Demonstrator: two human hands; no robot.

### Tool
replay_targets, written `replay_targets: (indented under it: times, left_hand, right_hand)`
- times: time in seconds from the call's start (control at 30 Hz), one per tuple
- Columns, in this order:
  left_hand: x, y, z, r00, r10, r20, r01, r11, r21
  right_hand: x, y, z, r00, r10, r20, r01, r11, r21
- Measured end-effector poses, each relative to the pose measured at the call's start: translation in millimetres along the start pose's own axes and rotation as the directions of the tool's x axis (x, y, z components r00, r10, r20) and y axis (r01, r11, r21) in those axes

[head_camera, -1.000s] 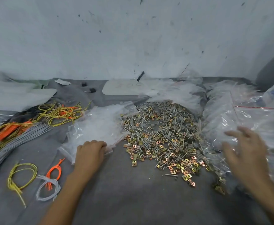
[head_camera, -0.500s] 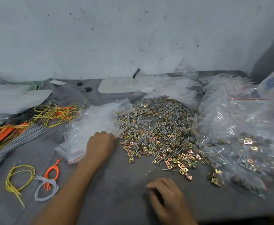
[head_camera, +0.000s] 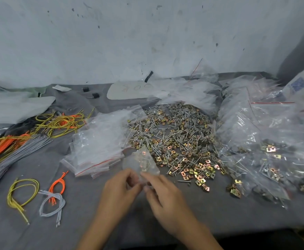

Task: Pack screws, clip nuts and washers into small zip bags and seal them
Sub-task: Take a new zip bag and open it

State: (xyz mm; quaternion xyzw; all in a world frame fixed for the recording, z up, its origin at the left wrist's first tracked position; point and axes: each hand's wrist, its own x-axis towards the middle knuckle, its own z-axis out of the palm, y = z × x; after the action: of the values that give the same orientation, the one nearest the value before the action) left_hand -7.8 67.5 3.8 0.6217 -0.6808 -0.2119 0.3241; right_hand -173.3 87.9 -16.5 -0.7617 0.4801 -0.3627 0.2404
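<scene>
A small clear zip bag (head_camera: 140, 163) is held up at the table's front centre, pinched at its near edge by my left hand (head_camera: 119, 192) and my right hand (head_camera: 163, 193). The bag looks empty; clip nuts show through it from behind. Just beyond it lies a wide loose pile of screws, brass clip nuts and grey washers (head_camera: 176, 141). A stack of empty zip bags with red seal lines (head_camera: 100, 145) sits left of the pile.
Filled zip bags (head_camera: 266, 156) are heaped at the right. Bundles of yellow, orange and grey wires (head_camera: 30, 134) lie at the left, with small wire loops (head_camera: 37, 195) near the front. A white card (head_camera: 129, 91) and plastic sheets lie against the wall.
My left hand left the stack of empty bags carrying one bag to the front centre. My right hand came in from the right and now meets it on the bag.
</scene>
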Motion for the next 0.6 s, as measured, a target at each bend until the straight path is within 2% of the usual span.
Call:
replay_targets:
  times: [0.07, 0.13, 0.23, 0.33, 0.47, 0.6]
  left_hand:
    - [-8.1, -5.0, 5.7, 0.999, -0.043, 0.02, 0.044, 0.999, -0.027]
    - [-13.1, -8.8, 7.5, 0.997, -0.071, 0.025, 0.072, 0.996, -0.058]
    - [-16.5, -12.8, 6.5, 0.996, -0.089, 0.023, 0.091, 0.988, -0.124]
    - [-20.6, -10.3, 6.2, 0.988, -0.114, 0.103, 0.133, 0.97, -0.204]
    - [-25.0, -9.3, 6.5, 0.99, -0.084, 0.113, 0.099, 0.986, -0.132]
    - [-25.7, -6.8, 2.5, 0.989, -0.064, 0.13, 0.076, 0.994, -0.083]
  right_hand:
    - [0.2, 0.3, 3.8, 0.999, 0.04, 0.015, -0.039, 0.997, -0.07]
    - [-2.6, -1.4, 7.2, 0.998, 0.054, -0.025, -0.055, 0.997, -0.049]
    - [-6.8, -4.9, 10.8, 0.984, 0.134, -0.119, -0.124, 0.988, 0.094]
    - [-4.3, -6.3, 15.8, 0.935, 0.311, -0.168, -0.26, 0.927, 0.27]
    - [0.0, -8.6, 22.2, 0.923, 0.374, -0.092, -0.349, 0.913, 0.212]
    - [-0.5, -12.5, 21.4, 0.902, 0.414, -0.118, -0.39, 0.902, 0.182]
